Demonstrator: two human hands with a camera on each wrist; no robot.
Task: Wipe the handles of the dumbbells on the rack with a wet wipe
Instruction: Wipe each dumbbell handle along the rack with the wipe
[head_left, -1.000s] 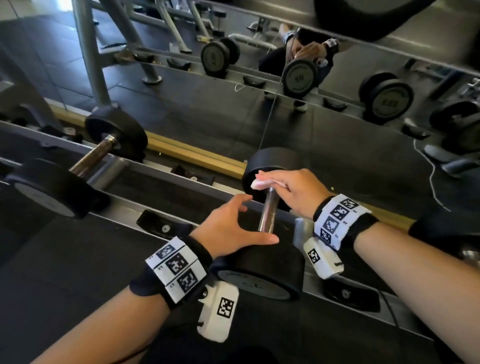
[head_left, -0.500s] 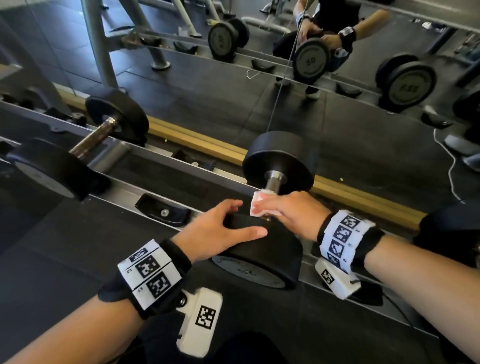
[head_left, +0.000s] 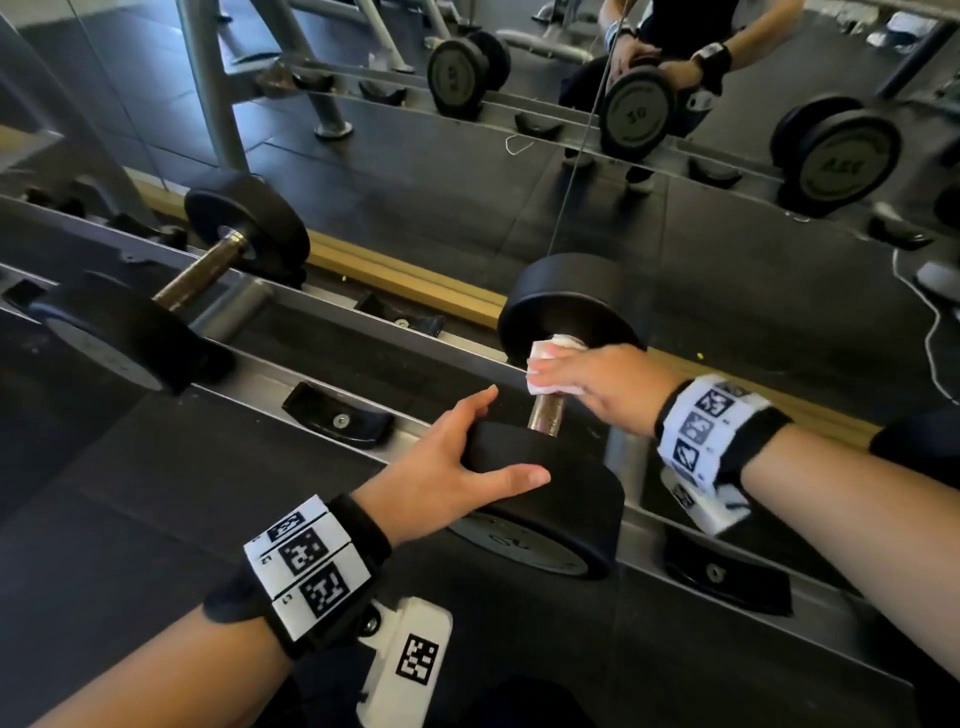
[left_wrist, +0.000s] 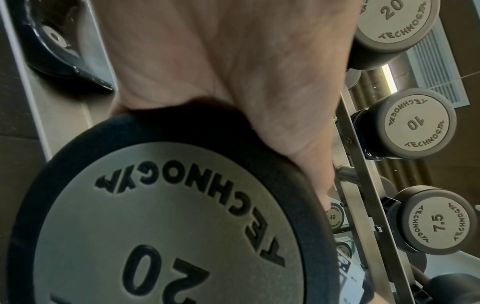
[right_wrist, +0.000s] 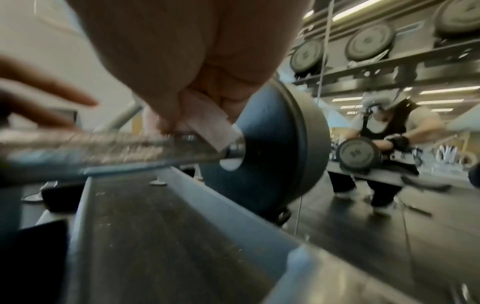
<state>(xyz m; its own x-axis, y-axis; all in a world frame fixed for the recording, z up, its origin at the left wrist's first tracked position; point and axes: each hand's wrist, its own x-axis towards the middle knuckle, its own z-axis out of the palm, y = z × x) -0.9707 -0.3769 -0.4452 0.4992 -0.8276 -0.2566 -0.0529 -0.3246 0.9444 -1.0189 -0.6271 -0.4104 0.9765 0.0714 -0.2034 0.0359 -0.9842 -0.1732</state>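
A black 20 kg dumbbell (head_left: 550, 493) lies across the rack with its near head toward me. My left hand (head_left: 441, 467) rests on the rim of that near head (left_wrist: 168, 216), thumb on the near side and straight fingers over the far side. My right hand (head_left: 602, 384) grips a white wet wipe (head_left: 550, 364) wrapped round the metal handle (head_left: 545, 415), right up against the far head (head_left: 566, 296). The right wrist view shows the wipe (right_wrist: 210, 127) pinched on the handle (right_wrist: 103, 148) beside the far head (right_wrist: 280, 144).
A second dumbbell (head_left: 202, 275) lies on the rack to the left, beside a grey cross brace (head_left: 234, 306). Empty black cradles (head_left: 337, 418) (head_left: 727, 571) flank the one being wiped. A floor mirror (head_left: 675, 78) behind reflects me. More dumbbells (left_wrist: 415, 125) sit on lower tiers.
My right hand slid the wipe along the handle from the far end to the near head, then back to the far head. The left hand stayed on the near head.
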